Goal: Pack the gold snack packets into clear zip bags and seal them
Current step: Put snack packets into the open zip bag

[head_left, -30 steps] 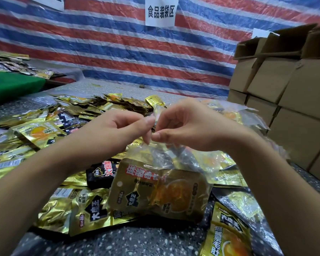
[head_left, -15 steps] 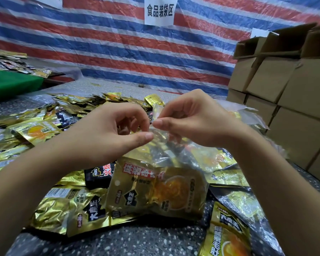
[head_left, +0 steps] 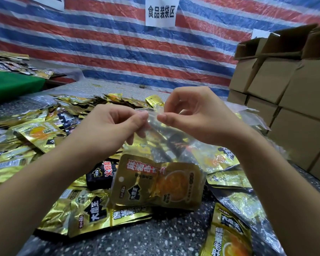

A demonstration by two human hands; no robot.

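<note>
Zip bag (head_left: 166,163) hanging upright, both hands pinching top

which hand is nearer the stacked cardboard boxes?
Right. The right hand pinches the clear zip bag top on the side toward the cardboard boxes; the left hand pinches it farther away, across the bag.

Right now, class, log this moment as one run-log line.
left hand: pinching zip bag top | right hand: pinching top | gold packet: inside | seal: unclear

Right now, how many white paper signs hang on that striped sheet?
3: one sign top centre, one sign cut off at top left, one sign partly hidden behind the boxes.
</note>
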